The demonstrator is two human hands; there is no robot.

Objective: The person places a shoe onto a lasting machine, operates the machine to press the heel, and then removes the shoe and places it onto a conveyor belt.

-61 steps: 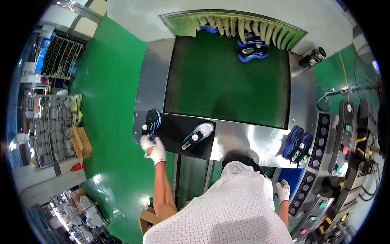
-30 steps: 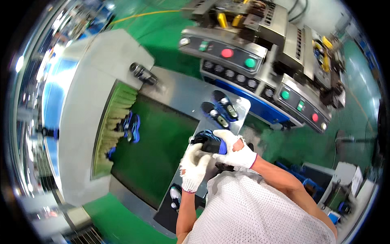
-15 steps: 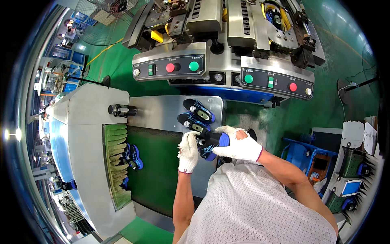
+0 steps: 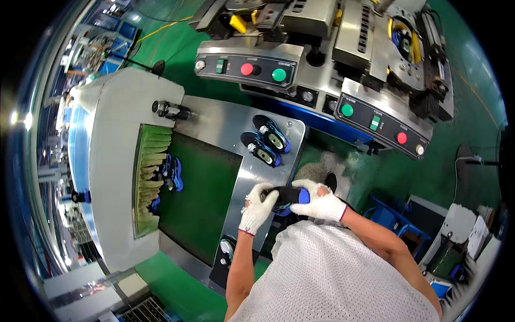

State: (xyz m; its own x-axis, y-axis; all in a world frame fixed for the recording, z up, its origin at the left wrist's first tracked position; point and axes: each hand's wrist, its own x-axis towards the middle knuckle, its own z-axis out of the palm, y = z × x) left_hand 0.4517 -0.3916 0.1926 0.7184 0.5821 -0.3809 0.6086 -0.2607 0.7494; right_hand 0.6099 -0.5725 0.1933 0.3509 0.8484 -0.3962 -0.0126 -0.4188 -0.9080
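Note:
In front of my body, both white-gloved hands hold a black and blue shoe [image 4: 288,196]. My left hand [image 4: 257,208] is closed on its left end, with the thumb laid over the dark upper. My right hand [image 4: 318,200] grips the bright blue end from the right. Beyond my hands, two matching shoes, one [image 4: 271,133] behind the other [image 4: 261,149], rest side by side on the metal ledge [image 4: 244,196]. Another dark shoe [image 4: 226,253] lies on the ledge beside my left forearm, partly hidden by it.
A green conveyor belt [image 4: 201,196] runs left of the ledge, with shoes [image 4: 173,173] at a bristle curtain [image 4: 151,182]. A black cylinder [image 4: 170,110] sits at the back left. Ahead stands a press machine with button panels [image 4: 247,67]. A blue cart [image 4: 391,217] is at the right.
The view has swung round. My hands and the held shoe are now farther from the two shoes on the ledge. My left thumb now lies over the shoe. The dark near shoe has come into view.

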